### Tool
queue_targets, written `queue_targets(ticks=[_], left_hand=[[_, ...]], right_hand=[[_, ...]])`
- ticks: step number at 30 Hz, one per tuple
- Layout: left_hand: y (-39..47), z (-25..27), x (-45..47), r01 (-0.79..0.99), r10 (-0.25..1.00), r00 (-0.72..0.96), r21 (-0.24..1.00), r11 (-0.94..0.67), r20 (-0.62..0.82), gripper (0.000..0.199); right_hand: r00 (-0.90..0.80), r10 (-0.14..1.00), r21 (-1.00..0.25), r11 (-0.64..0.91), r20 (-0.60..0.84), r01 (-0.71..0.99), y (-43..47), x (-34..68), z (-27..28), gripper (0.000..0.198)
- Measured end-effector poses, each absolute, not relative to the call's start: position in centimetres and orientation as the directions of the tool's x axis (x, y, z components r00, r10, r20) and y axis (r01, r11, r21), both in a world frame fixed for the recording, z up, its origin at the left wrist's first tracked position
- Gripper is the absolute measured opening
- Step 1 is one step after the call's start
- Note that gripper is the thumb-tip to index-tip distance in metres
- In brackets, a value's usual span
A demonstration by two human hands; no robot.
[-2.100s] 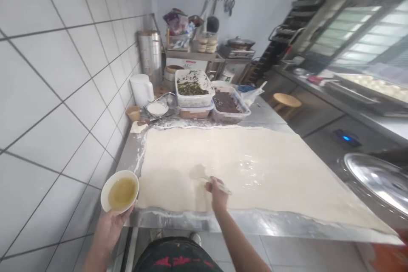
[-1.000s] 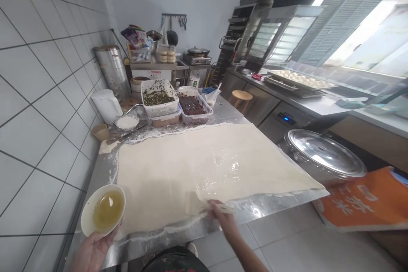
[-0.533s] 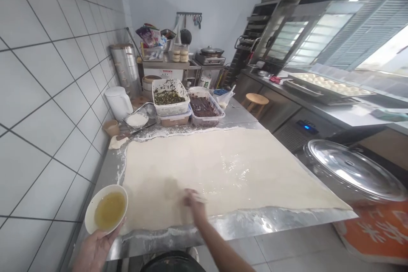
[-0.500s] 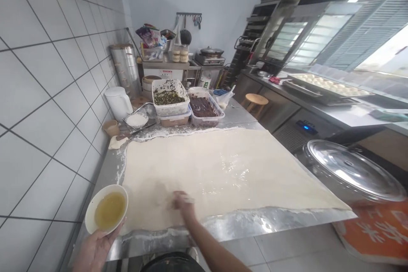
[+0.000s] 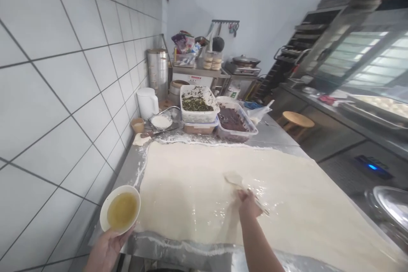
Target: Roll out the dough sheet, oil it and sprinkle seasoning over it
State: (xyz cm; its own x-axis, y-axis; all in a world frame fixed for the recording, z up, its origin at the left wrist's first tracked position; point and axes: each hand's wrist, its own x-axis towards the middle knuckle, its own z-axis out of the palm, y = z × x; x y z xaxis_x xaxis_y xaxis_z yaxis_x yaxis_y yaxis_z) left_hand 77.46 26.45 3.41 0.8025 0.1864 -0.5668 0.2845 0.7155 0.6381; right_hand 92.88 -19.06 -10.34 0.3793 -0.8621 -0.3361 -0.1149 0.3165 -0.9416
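Note:
My left hand (image 5: 110,244) grips a white bowl (image 5: 105,216) of yellow, oil-like liquid (image 5: 123,210), tilted a little at the table's left front corner. My right hand (image 5: 249,204) is closed round the handle of a pale flat brush (image 5: 234,179); motion blurs its head, which is over the dough and seems to touch it. Beneath lies a wide, thin sheet of dough (image 5: 181,178), spread across most of the metal table (image 5: 127,170). Its middle and right parts shine wet around the brush.
At the table's back stand a tub of chopped greens (image 5: 197,104), a tub of dark paste (image 5: 234,121), a bowl of white powder (image 5: 161,122) and a white jug (image 5: 147,103). A tiled wall (image 5: 79,93) borders the left. A wooden stool (image 5: 298,119) is beyond the right edge.
My right hand has swept the brush rightward across the dough, from its left front part to the middle. The view has turned left. My left hand still holds the bowl.

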Motion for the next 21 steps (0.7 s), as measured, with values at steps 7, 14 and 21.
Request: queue_targets(ticks=[7,14,21], left_hand=[[28.2,3.2,77.5,0.224,0.198,0.767,0.544,0.809,-0.610,0.077],[29.1,4.2,79.3,0.257,0.162,0.753,0.511,0.820,-0.638,0.068],[29.6,3.9,80.9,0.314,0.067,0.784,0.488,0.814,-0.617,0.065]], right_hand=[[0.890,-0.278,-0.906,0.332,-0.361,-0.263,-0.2,91.4,-9.7,0.040],[0.959,-0.051,-0.902,0.357,-0.279,-0.243,8.2,98.3,-7.3,0.042],[0.687,-0.614,-0.873,0.483,-0.389,-0.063,-0.4,100.6,-7.9,0.038]])
